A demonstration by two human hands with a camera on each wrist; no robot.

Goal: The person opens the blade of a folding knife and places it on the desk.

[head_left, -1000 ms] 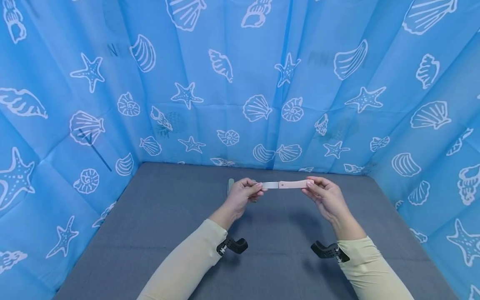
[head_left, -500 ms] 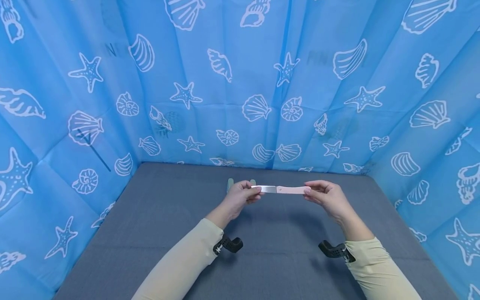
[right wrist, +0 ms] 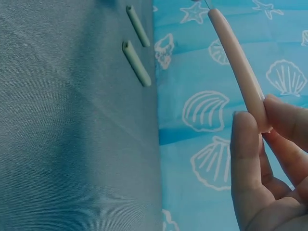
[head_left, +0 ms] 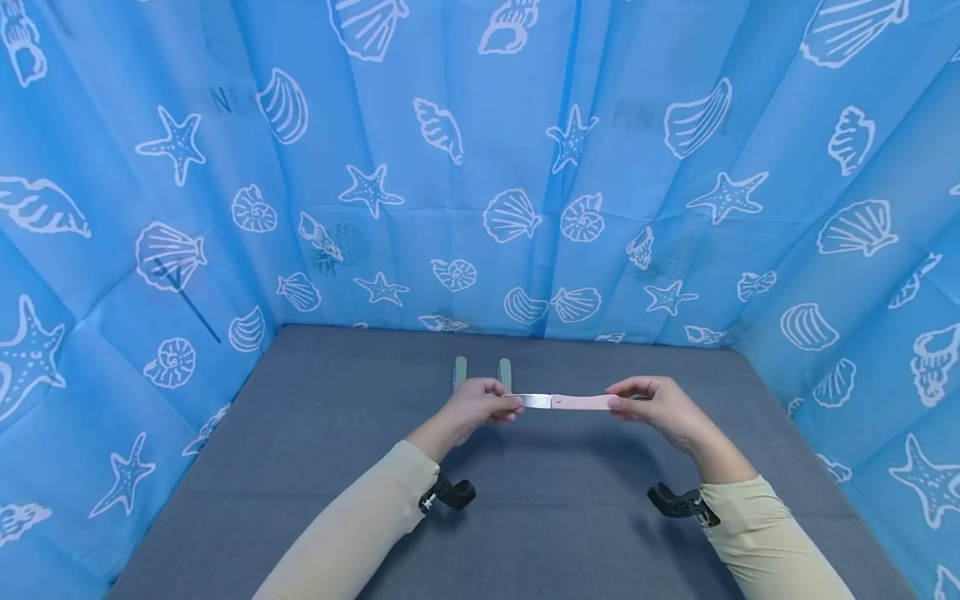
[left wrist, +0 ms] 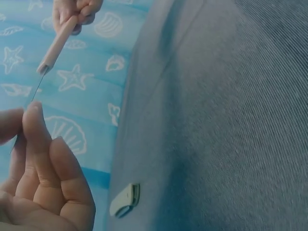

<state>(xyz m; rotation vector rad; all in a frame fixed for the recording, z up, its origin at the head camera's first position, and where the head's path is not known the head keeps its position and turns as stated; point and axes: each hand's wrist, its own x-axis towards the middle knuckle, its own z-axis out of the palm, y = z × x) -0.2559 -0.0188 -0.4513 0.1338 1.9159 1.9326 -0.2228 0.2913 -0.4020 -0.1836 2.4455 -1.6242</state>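
Note:
A folding knife with a pink handle [head_left: 581, 402] is unfolded and held level above the table, spanning both hands. My left hand [head_left: 480, 402] pinches its silver blade [head_left: 536, 401] between thumb and fingers, hiding the tip. At the other end, my right hand [head_left: 660, 408] pinches the butt of the handle. From the left wrist, the blade [left wrist: 37, 87] appears edge-on as a thin line. The right wrist view shows the handle [right wrist: 239, 67] between thumb and fingertips.
Two folded green knives [head_left: 505, 375] [right wrist: 136, 63] lie side by side on the grey table [head_left: 337, 467], just behind my left hand. A blue shell-print curtain [head_left: 465, 192] surrounds the table at the back and both sides.
Both hands have brought the pink knife lower in the head view, toward me, and slightly left. The second green knife, hidden at first, has come into sight behind the left hand.

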